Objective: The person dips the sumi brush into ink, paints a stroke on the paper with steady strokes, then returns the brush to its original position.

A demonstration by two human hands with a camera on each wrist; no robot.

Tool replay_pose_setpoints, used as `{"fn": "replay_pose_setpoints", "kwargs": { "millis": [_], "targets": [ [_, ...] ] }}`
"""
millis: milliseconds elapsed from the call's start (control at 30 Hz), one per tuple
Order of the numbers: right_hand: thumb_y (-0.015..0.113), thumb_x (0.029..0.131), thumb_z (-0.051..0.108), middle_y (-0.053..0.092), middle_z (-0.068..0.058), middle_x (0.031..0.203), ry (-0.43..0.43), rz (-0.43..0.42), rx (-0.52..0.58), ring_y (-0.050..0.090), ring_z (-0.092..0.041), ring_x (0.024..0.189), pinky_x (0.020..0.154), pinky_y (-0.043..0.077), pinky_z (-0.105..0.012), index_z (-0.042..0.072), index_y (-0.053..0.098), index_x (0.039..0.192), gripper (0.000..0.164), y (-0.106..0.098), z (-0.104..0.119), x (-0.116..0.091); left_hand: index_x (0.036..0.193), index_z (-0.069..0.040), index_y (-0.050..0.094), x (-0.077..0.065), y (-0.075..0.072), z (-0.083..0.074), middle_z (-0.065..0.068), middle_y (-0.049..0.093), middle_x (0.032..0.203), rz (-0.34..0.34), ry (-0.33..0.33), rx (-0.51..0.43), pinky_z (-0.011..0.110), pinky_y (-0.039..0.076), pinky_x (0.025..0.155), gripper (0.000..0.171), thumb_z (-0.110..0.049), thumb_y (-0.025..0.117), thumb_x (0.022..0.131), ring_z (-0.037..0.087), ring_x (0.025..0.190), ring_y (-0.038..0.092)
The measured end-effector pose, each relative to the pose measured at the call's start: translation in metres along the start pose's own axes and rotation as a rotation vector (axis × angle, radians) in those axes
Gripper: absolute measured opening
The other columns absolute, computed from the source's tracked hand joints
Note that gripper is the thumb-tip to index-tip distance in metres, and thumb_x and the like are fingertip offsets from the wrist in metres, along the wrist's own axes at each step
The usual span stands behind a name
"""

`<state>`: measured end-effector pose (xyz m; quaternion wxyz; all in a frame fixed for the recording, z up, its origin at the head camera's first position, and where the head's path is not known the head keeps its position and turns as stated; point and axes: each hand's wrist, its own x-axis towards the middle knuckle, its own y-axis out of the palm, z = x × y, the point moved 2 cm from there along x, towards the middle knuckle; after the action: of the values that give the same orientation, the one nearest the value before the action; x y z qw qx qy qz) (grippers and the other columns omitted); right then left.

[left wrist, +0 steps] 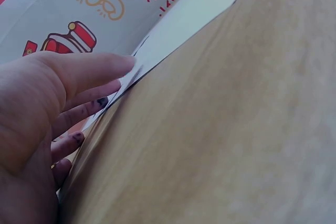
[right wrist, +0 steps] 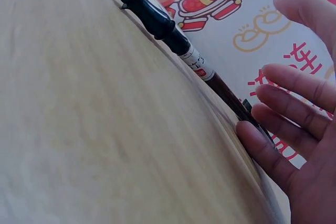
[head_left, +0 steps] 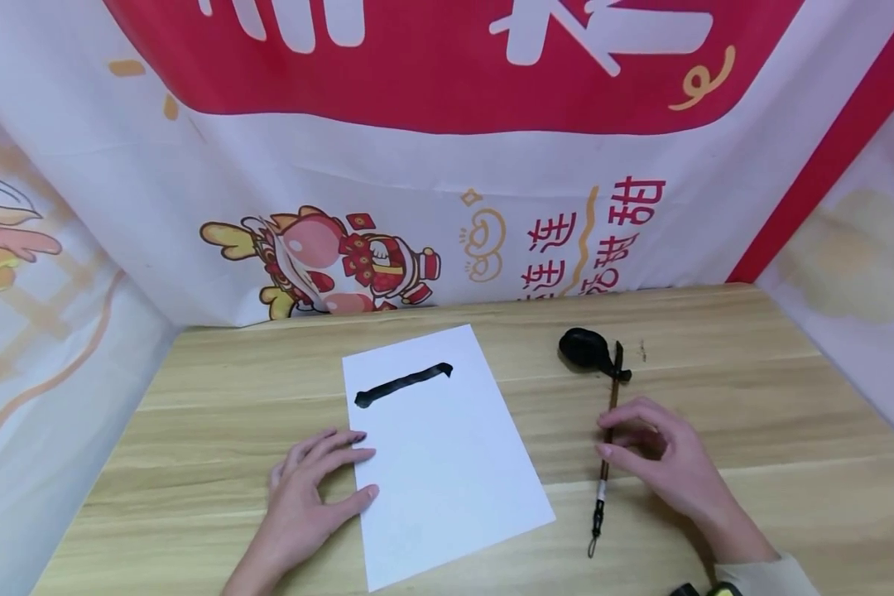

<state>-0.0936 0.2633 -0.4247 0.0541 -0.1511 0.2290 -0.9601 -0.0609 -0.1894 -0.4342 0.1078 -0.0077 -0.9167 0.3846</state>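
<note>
A white sheet of paper [head_left: 447, 472] lies slightly turned on the table, with one thick black ink stroke [head_left: 404, 383] across its upper part. At the sheet's left edge rests my left hand [head_left: 309, 488], fingers spread, thumb and fingertips on the paper. Dark ink smudges mark some of its fingers [left wrist: 100, 102]. To the right lies a brush [head_left: 603, 472] with a brown shaft, white label and hanging loop, its tip end on a small black ink dish [head_left: 587, 348]. My right hand [head_left: 659, 451] hovers at the shaft, thumb and fingers apart, not closed round it.
The wood-grain table [head_left: 231, 372] meets a printed cloth backdrop [head_left: 432, 165] at its back edge, with more cloth at both sides. Small dark specks [head_left: 643, 351] mark the wood beside the dish. A black and yellow object [head_left: 723, 589] shows at the bottom edge by the right sleeve.
</note>
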Motion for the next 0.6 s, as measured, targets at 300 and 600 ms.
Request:
{"fn": "replay_pose_setpoints", "kwargs": {
  "millis": [300,600],
  "targets": [
    [0.083,0.092,0.004,0.072,0.005,0.116,0.04,-0.075,-0.015,0.072,-0.01,0.094,0.086,0.058,-0.019,0.004,0.075,0.117,0.027,-0.001,0.001,-0.003,0.119,-0.033,0.08,0.001,-0.002,0.002,-0.003,0.069,0.148,-0.017,-0.026,-0.077,0.064,0.015,0.116,0.033,-0.029,0.09,0.088,0.032,0.148,0.044],
    [0.087,0.091,0.038,0.065,-0.006,0.143,0.035,-0.065,-0.371,0.065,-0.031,0.125,0.101,0.056,-0.058,0.021,0.065,0.142,0.058,-0.007,0.029,0.016,0.133,-0.019,0.075,0.007,-0.018,-0.006,0.005,0.059,0.159,0.036,-0.114,-0.095,0.068,0.031,0.123,0.037,-0.038,0.078,0.1,0.037,0.15,0.049]
  ]
}}
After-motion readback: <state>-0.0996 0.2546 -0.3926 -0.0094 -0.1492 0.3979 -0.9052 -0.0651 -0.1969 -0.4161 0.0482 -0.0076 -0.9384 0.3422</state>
